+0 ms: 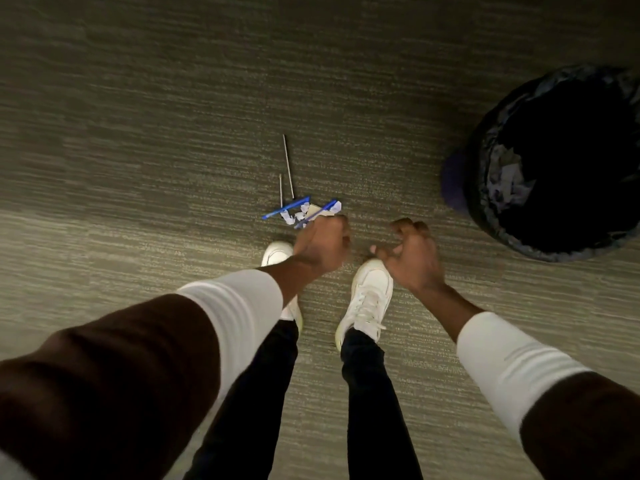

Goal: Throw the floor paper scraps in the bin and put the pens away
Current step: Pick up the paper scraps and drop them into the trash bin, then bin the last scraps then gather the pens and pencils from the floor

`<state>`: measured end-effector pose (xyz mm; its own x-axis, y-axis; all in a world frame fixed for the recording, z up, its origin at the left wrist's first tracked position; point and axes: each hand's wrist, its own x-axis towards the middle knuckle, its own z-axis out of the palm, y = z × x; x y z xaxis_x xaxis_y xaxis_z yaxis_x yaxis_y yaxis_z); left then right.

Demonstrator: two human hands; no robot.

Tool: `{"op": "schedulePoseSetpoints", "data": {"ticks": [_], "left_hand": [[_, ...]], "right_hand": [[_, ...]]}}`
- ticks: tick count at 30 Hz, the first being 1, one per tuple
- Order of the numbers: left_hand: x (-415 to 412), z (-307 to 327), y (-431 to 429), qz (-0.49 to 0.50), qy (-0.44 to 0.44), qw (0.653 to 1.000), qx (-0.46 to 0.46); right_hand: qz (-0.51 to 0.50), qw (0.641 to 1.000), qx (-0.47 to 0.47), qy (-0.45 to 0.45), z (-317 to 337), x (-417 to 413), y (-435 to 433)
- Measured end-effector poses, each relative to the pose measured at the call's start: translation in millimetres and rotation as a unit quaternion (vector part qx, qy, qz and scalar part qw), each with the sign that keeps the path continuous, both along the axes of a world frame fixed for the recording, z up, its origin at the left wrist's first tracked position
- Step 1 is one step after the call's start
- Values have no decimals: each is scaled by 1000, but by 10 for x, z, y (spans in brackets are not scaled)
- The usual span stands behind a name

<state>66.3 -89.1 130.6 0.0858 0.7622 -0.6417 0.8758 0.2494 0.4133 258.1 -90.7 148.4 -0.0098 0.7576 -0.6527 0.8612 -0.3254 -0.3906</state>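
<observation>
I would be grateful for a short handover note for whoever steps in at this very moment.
Left hand: reaching down at the floor pile, fingers curled by the nearer blue pen; whether it grips anything is too blurred to tell.
Right hand: loosely curled over the carpet, nothing visible in it.
Things: two blue pens and white paper scraps lie together on the carpet ahead of the white shoes; two thin grey sticks lie just beyond. The lined bin stands to the right.
Done: some paper is already in the bin.
Left: bin the remaining scraps, put the pens away.
</observation>
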Motion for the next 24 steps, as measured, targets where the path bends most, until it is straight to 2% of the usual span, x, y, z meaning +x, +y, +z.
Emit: {"op": "schedulePoseSetpoints", "data": {"ticks": [7,10,12,19,24], "left_hand": [[-943,-649,-159,-86,86,991,-61],[-1152,-994,-234,-103,100,989,-30],[-1204,-1204,-272,-125,108,986,-9],[-1156,-1664,-359,-230,130,965,11],[-1208,-1902,-322,-201,96,975,22]], "right_hand": [[103,990,-77,-51,-678,-651,25],[140,982,-100,-79,-1123,-883,29],[124,983,-107,-85,-1385,-1017,34],[7,999,-28,-45,-2049,-1334,-138],[-21,998,25,-57,-2242,-1406,-200]]}}
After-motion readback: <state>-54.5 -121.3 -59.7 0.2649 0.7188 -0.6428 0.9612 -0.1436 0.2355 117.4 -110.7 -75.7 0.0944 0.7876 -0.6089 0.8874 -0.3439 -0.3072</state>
